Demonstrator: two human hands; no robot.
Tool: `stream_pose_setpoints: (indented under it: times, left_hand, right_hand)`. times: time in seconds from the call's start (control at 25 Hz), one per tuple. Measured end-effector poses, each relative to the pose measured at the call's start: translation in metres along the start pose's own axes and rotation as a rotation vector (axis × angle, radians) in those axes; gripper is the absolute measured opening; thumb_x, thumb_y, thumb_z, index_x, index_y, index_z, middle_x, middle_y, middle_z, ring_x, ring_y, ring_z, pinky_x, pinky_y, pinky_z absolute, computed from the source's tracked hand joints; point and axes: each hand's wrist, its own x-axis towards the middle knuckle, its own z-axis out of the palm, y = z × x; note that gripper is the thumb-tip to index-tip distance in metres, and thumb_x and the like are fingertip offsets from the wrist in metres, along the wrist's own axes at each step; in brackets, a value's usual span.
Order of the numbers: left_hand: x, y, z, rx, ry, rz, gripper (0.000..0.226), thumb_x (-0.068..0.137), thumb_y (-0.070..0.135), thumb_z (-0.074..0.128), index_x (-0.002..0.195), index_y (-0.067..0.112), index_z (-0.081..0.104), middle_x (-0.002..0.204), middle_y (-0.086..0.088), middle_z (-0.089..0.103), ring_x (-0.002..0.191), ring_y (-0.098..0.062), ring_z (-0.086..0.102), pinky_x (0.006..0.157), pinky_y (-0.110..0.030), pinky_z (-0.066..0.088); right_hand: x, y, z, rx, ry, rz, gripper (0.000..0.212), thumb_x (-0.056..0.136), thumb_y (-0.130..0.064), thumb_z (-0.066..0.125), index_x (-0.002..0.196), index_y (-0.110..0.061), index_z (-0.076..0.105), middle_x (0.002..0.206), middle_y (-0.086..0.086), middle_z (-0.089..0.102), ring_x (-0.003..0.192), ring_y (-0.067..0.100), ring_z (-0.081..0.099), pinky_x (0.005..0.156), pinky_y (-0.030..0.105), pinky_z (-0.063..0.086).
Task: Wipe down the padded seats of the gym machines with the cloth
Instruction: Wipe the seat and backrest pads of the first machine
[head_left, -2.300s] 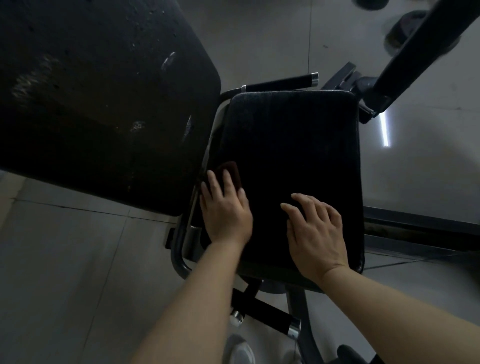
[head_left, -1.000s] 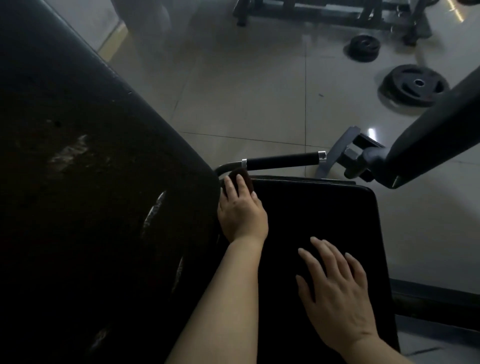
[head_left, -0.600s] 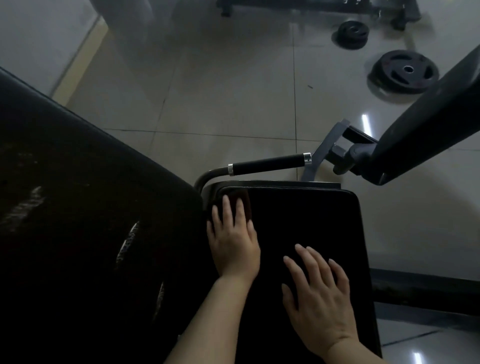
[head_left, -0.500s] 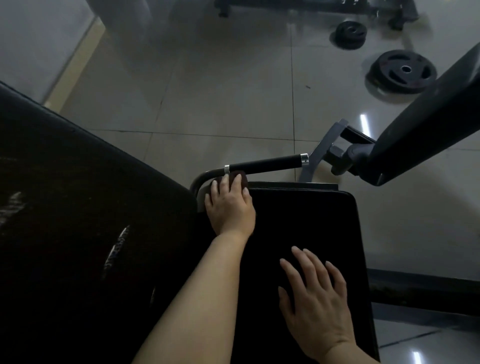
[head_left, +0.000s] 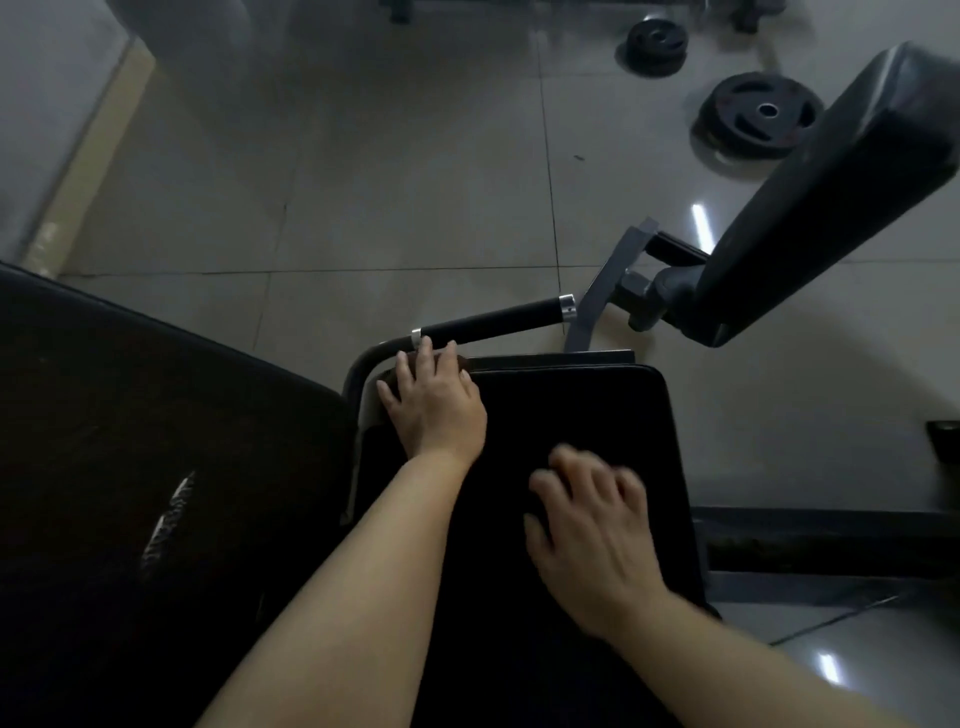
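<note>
The black padded seat (head_left: 587, 415) of the gym machine fills the lower middle of the head view. My left hand (head_left: 434, 402) lies flat at the seat's far left corner, pressing a dark brown cloth (head_left: 462, 365) of which only a sliver shows past the fingertips, close to the black side handle (head_left: 493, 322). My right hand (head_left: 592, 530) rests on the middle of the seat with fingers loosely spread; it is motion-blurred and holds nothing.
A large black back pad (head_left: 156, 467) fills the left side. Another black pad (head_left: 831, 192) on a metal bracket juts in at the upper right. Two weight plates (head_left: 758, 122) lie on the tiled floor beyond. A dark floor rail (head_left: 831, 540) runs at the right.
My left hand has slid the cloth back and forth along the seat's left edge and now sits at the far corner by the handle. My right hand has shifted slightly on the seat.
</note>
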Motion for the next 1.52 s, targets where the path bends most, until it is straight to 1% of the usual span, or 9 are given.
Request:
stream_pose_setpoints:
  times: [0.2, 0.48, 0.72, 0.96, 1.12, 1.24, 1.32, 1.4, 1.52]
  left_hand:
    - [-0.097, -0.021, 0.012, 0.047, 0.054, 0.164, 0.056, 0.096, 0.040, 0.018, 0.149, 0.029, 0.005, 0.158, 0.001, -0.005, 0.146, -0.027, -0.004, 0.116, -0.049, 0.000]
    - [-0.008, 0.000, 0.003, 0.015, -0.014, 0.068, 0.051, 0.099, 0.037, 0.029, 0.149, 0.032, 0.021, 0.160, 0.002, 0.008, 0.147, -0.023, 0.000, 0.117, -0.048, -0.003]
    - [-0.105, -0.033, 0.011, 0.026, 0.067, 0.049, 0.060, 0.093, 0.044, 0.019, 0.150, 0.026, 0.017, 0.159, -0.011, 0.004, 0.145, -0.035, 0.007, 0.115, -0.052, 0.009]
    - [-0.023, 0.002, 0.003, -0.081, 0.153, -0.154, 0.039, 0.093, 0.027, 0.045, 0.132, 0.025, 0.047, 0.148, -0.006, 0.036, 0.140, -0.028, 0.023, 0.113, -0.053, 0.015]
    - [-0.023, 0.070, 0.012, -0.024, 0.022, 0.176, 0.034, 0.094, 0.029, 0.042, 0.127, 0.031, 0.050, 0.138, 0.002, 0.048, 0.137, -0.020, 0.028, 0.115, -0.044, 0.007]
    - [-0.039, 0.100, 0.014, -0.129, -0.122, 0.483, 0.042, 0.098, 0.033, 0.033, 0.140, 0.030, 0.037, 0.149, 0.006, 0.036, 0.144, -0.017, 0.016, 0.119, -0.042, 0.001]
    - [-0.045, 0.080, 0.005, -0.404, -0.127, 0.572, 0.045, 0.098, 0.030, 0.033, 0.142, 0.022, 0.039, 0.148, 0.000, 0.040, 0.142, -0.018, 0.025, 0.117, -0.044, 0.017]
    - [-0.057, 0.041, 0.006, -0.600, 0.173, 0.400, 0.039, 0.095, 0.017, 0.037, 0.131, 0.010, 0.051, 0.138, -0.009, 0.049, 0.133, -0.023, 0.040, 0.107, -0.048, 0.037]
    - [-0.085, 0.002, 0.014, -0.403, 0.269, 0.093, 0.040, 0.093, 0.009, 0.042, 0.133, 0.007, 0.047, 0.148, -0.009, 0.037, 0.143, -0.022, 0.022, 0.115, -0.050, 0.025]
  right_hand:
    - [0.043, 0.018, 0.008, 0.000, 0.012, 0.020, 0.040, 0.083, -0.045, 0.047, 0.116, -0.023, 0.052, 0.133, 0.006, 0.047, 0.123, 0.025, 0.044, 0.099, 0.041, 0.033]
    - [0.040, 0.017, 0.013, -0.050, 0.075, -0.004, 0.040, 0.083, -0.043, 0.051, 0.117, -0.022, 0.050, 0.133, 0.006, 0.047, 0.124, 0.023, 0.039, 0.099, 0.039, 0.024]
    - [0.039, 0.018, 0.012, -0.013, 0.065, 0.000, 0.041, 0.084, -0.043, 0.039, 0.116, -0.021, 0.051, 0.132, 0.007, 0.049, 0.123, 0.024, 0.043, 0.099, 0.040, 0.026]
    - [0.037, 0.019, 0.009, 0.105, 0.100, -0.015, 0.035, 0.089, -0.044, 0.037, 0.115, -0.025, 0.051, 0.133, 0.002, 0.048, 0.125, 0.020, 0.043, 0.101, 0.034, 0.024]
    - [0.037, 0.031, -0.004, 0.773, 0.402, 0.233, 0.030, 0.095, -0.037, 0.035, 0.118, -0.022, 0.046, 0.133, 0.000, 0.044, 0.124, 0.012, 0.041, 0.102, 0.029, 0.032]
    - [0.057, 0.044, -0.022, 0.887, 0.594, 0.277, 0.034, 0.096, -0.035, 0.031, 0.113, -0.014, 0.053, 0.123, 0.003, 0.052, 0.115, 0.013, 0.049, 0.096, 0.036, 0.043]
    - [0.084, 0.041, -0.034, 0.811, 0.423, 0.256, 0.045, 0.097, -0.037, 0.027, 0.118, -0.012, 0.058, 0.126, 0.006, 0.058, 0.121, 0.019, 0.050, 0.102, 0.044, 0.039]
    - [0.108, 0.029, -0.032, 0.548, 0.024, 0.268, 0.051, 0.097, -0.042, 0.024, 0.134, -0.018, 0.050, 0.143, 0.002, 0.047, 0.137, 0.018, 0.033, 0.116, 0.044, 0.019]
    - [0.116, 0.012, -0.014, 0.025, -0.302, 0.127, 0.062, 0.094, -0.058, 0.026, 0.142, -0.021, 0.037, 0.146, 0.003, 0.041, 0.141, 0.023, 0.024, 0.117, 0.048, 0.004]
